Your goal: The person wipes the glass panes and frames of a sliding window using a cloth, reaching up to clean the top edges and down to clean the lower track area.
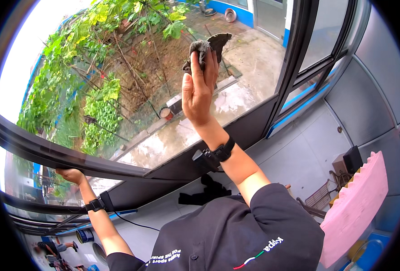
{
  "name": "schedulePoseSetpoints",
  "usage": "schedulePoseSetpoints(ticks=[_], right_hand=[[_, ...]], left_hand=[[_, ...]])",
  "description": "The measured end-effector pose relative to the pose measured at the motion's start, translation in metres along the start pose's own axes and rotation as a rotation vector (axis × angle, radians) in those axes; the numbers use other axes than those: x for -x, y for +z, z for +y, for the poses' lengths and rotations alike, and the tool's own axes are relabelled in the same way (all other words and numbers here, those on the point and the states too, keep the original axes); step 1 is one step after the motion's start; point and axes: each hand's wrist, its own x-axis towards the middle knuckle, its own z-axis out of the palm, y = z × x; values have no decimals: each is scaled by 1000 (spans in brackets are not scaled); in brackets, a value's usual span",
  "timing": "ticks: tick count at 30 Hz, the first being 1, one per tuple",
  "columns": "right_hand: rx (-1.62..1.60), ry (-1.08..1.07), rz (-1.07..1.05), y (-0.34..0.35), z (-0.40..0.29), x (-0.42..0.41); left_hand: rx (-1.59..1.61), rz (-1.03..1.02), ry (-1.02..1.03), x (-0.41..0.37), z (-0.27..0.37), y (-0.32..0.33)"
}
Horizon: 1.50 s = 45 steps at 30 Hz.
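Note:
A dark grey, frayed cloth (205, 50) is pressed against a large window pane (145, 135) under the fingers of my right hand (201, 88), which is raised with its back towards me. My left hand (72, 175) grips the dark metal window frame (108, 166) at the lower left, its fingers partly hidden behind the frame's edge. Each wrist wears a black strap with a small device, and a black cable hangs from the left one.
Through the glass show climbing plants (98, 44) and a concrete path. A pink-topped table (355, 210) stands at the right, near a sewing machine's iron base. Black fabric (206, 193) lies on the tiled floor. People and a paint bucket (84, 236) are at the lower left.

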Motion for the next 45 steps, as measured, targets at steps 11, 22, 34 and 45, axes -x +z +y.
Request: schedulePoseSetpoints(ticks=[11,22,34,45], right_hand=[[348,438,115,-51,151,143],[99,769,397,-32,140,94],[232,-58,-4,-33,83,13],[241,1063,419,-88,232,142]], left_hand=[[-108,4,87,-4,-15,-12],[-35,36,55,-2,-8,-7],[-154,5,143,-8,-23,-13],[-227,17,212,-14,-51,-17]])
